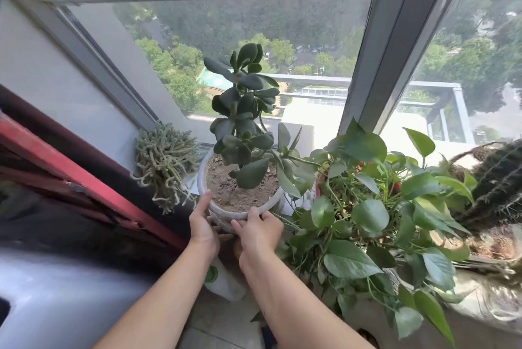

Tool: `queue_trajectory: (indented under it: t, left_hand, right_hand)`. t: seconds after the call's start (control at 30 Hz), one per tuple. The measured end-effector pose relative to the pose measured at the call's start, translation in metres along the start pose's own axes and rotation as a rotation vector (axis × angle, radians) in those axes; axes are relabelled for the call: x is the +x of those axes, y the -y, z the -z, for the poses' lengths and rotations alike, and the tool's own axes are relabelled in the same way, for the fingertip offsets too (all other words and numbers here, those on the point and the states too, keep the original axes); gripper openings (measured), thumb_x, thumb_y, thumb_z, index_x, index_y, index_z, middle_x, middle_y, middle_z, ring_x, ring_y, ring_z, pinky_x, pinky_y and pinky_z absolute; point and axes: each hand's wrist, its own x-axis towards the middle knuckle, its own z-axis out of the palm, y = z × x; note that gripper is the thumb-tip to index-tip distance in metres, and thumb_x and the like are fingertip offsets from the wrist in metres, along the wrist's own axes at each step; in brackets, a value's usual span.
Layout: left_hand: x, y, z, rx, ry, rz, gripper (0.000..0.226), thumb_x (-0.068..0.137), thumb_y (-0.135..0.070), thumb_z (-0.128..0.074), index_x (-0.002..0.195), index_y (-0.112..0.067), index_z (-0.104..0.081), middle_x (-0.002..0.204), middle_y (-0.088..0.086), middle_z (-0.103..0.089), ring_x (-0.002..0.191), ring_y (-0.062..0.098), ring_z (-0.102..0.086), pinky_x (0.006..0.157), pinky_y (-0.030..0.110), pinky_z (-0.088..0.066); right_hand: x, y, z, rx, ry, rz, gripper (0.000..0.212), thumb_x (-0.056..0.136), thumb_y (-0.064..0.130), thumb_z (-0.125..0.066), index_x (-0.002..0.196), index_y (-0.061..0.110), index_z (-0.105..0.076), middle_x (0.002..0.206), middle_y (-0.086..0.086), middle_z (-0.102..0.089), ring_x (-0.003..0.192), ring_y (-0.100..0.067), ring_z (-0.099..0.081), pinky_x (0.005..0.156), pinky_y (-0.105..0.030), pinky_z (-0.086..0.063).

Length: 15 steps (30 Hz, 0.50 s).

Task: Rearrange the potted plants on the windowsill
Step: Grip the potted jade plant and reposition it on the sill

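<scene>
hands [237, 225] on jade pot [226, 214], pothos [367, 207] crowding

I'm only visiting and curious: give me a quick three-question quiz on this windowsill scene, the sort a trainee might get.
1. True or false: both hands grip the white pot of the jade plant.
2. Which plant sits directly left of that pot? A) the trailing succulent B) the pothos C) the dark cactus
3. Fill in: the soil in the held pot looks dry and ____ in colour.

Key: 1 true, the left hand and right hand clasp its near rim; 2 A; 3 brown.
</scene>
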Motion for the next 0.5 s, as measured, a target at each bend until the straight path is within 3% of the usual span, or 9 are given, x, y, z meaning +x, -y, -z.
queue_trajectory:
  t: [0.1, 0.2, 0.3, 0.43, 0.5]
  left_hand:
    - [0.005, -0.009, 0.0, -0.016, -0.008, 0.009, 0.047, 0.064, -0.058, -0.067, 0.087, -0.017, -0.068, 0.066, 0.008, -0.07, 0.06, 0.03, -0.063, 0.064, 0.036, -0.047]
    - [0.005, -0.009, 0.0, -0.016, 0.001, 0.021, 0.05, 0.064, -0.063, -0.064, 0.089, -0.02, -0.07, 0.084, 0.009, -0.066, 0.071, 0.031, -0.062, 0.065, 0.036, -0.047]
    - [0.006, -0.004, 0.001, -0.014, -0.004, 0.027, 0.05, 0.069, -0.066, -0.061, 0.094, -0.023, -0.071, 0.09, 0.008, -0.066, 0.075, 0.03, -0.062, 0.065, 0.035, -0.046]
    - [0.01, -0.012, 0.009, -0.016, -0.016, 0.021, 0.053, 0.07, -0.067, -0.061, 0.102, -0.026, -0.07, 0.1, 0.009, -0.067, 0.087, 0.033, -0.064, 0.074, 0.04, -0.051]
    - [0.008, -0.014, 0.01, -0.011, -0.025, 0.025, 0.056, 0.066, -0.069, -0.063, 0.102, -0.027, -0.068, 0.102, 0.009, -0.067, 0.092, 0.033, -0.064, 0.078, 0.043, -0.051]
  right_hand:
    - [0.0, -0.003, -0.006, 0.041, 0.025, -0.023, 0.026, 0.099, 0.005, -0.053, 0.075, -0.001, -0.06, 0.1, -0.036, -0.071, 0.087, -0.039, -0.076, 0.046, -0.016, -0.055]
    - [0.001, -0.006, -0.01, 0.058, 0.021, -0.017, 0.026, 0.099, 0.003, -0.053, 0.075, -0.002, -0.06, 0.099, -0.037, -0.07, 0.073, -0.03, -0.076, 0.047, -0.017, -0.056]
    - [0.002, -0.01, -0.011, 0.061, 0.026, -0.016, 0.027, 0.1, 0.004, -0.052, 0.075, -0.002, -0.061, 0.082, -0.024, -0.07, 0.054, -0.016, -0.072, 0.049, -0.018, -0.057]
    - [-0.004, -0.007, -0.014, 0.018, 0.085, -0.08, 0.022, 0.101, 0.012, -0.053, 0.081, 0.007, -0.058, 0.088, -0.014, -0.068, 0.073, -0.02, -0.071, 0.056, -0.021, -0.058]
    - [-0.01, 0.0, -0.009, -0.024, 0.121, -0.086, 0.02, 0.101, 0.014, -0.053, 0.081, 0.01, -0.05, 0.086, -0.008, -0.064, 0.073, -0.017, -0.07, 0.063, -0.025, -0.061]
